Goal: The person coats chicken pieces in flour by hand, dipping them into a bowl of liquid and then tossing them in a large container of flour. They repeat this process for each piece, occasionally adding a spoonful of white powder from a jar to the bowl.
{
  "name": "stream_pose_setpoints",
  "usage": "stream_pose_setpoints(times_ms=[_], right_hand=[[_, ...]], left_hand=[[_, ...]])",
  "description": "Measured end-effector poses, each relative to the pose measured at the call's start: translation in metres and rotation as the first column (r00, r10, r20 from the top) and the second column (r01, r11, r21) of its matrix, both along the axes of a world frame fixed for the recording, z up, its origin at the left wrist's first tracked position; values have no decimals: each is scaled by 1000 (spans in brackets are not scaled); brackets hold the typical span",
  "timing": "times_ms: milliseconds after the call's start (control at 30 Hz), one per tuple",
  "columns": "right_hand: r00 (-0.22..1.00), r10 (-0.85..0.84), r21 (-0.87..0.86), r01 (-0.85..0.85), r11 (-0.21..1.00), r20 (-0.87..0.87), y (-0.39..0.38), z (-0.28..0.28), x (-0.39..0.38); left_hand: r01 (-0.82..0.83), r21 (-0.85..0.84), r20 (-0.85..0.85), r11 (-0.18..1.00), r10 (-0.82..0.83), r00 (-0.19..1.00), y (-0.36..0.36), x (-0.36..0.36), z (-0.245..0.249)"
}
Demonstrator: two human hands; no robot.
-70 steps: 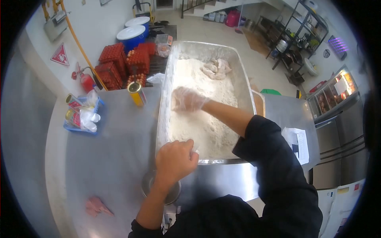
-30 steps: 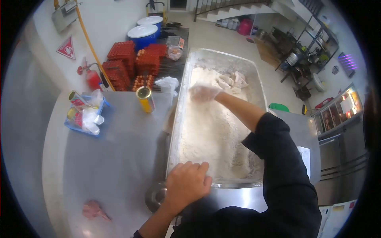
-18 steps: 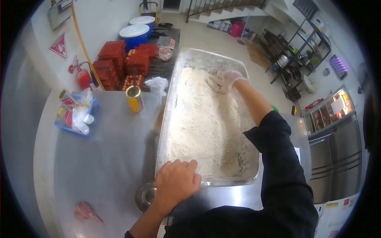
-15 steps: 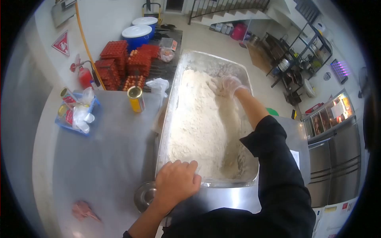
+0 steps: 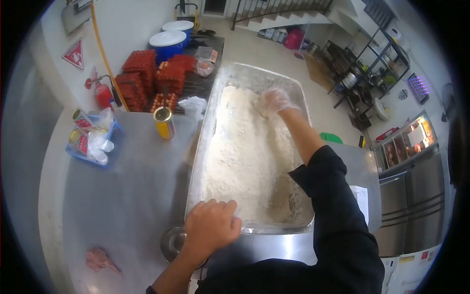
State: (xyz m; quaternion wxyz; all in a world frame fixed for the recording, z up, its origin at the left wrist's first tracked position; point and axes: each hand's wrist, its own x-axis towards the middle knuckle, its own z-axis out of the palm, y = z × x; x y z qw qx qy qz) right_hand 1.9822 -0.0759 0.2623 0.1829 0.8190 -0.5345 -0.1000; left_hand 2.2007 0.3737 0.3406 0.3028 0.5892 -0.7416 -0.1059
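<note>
A long metal tray (image 5: 193,188) holds a bed of pale flour (image 5: 237,142). My left hand (image 5: 213,223), bare, is closed on the near left rim of the tray. At the far right end my right hand (image 5: 277,100), in a clear plastic glove, touches the flour; what its fingers hold, if anything, is hidden. Bare metal shows through the flour near the close right corner. Partly under my left wrist stands a round steel bowl (image 5: 172,243).
An open yellow can (image 5: 165,128) stands left of the tray. Farther left is a blue basket (image 5: 100,162) with cans and cups. Red egg trays (image 5: 139,63) and blue drums (image 5: 169,51) are behind. A pinkish cloth (image 5: 100,259) lies at the near left.
My right hand has moved a little left across the far flour. The tray and my left hand have shifted slightly left and down in view.
</note>
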Motion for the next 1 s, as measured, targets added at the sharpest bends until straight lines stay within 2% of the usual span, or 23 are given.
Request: stream_pose_setpoints(times_ms=[33, 67, 133, 233, 300, 333, 400, 467, 533, 600, 667, 733, 800, 867, 933, 1000], right_hand=[[972, 54, 55, -68, 996, 231, -4, -14, 1], [977, 25, 76, -42, 996, 214, -13, -22, 2], [986, -40, 123, 20, 992, 164, 30, 16, 25], [989, 8, 243, -44, 969, 148, -12, 6, 9], [991, 11, 215, -40, 976, 136, -5, 11, 8], [992, 7, 204, -34, 978, 129, 9, 21, 8], [986, -119, 363, 70, 929, 115, 57, 83, 25], [976, -160, 401, 88, 912, 149, 60, 93, 21], [964, -112, 331, 27, 943, 241, 37, 71, 6], [952, -36, 278, -52, 959, 303, 31, 75, -7], [921, 27, 297, -153, 942, 389, 18, 72, -21], [864, 70, 375, -288, 881, 498, -28, 33, -51], [717, -138, 335, -140, 932, 683, -34, 3, -78], [715, -195, 385, -111, 916, 671, -37, -16, -83], [871, -83, 465, -175, 868, 484, -26, 7, -77], [932, 5, 374, -151, 915, 362, 25, 52, -47]], left_hand=[[6, 2, -1, 1000, -6, 1000, 0, 0, -1], [8, 1, 3, 1000, -8, 1000, 0, 1, -2], [14, -2, -6, 1000, -14, 1000, 0, 1, -4], [12, -18, -13, 1000, -12, 1000, 1, 3, -6], [4, -34, -9, 999, -4, 1000, 1, 2, -6], [-1, -31, -7, 1000, 1, 1000, 1, 1, -4], [-3, -28, 3, 1000, 3, 1000, 0, 1, -2], [5, -23, -14, 1000, -6, 1000, 1, 1, -4], [13, -20, -18, 1000, -14, 1000, 1, 1, -4], [18, -17, -15, 1000, -18, 1000, 1, 1, -2], [17, 5, -4, 1000, -17, 1000, 1, 1, -1], [21, 17, 1, 1000, -21, 1000, 1, 0, 0], [13, 31, 3, 999, -13, 1000, 3, 1, 3], [47, 89, -3, 995, -47, 999, 3, 2, 2], [113, 143, -55, 983, -106, 993, 3, 13, 7], [248, 161, -160, 955, -223, 962, -1, 26, 18]])
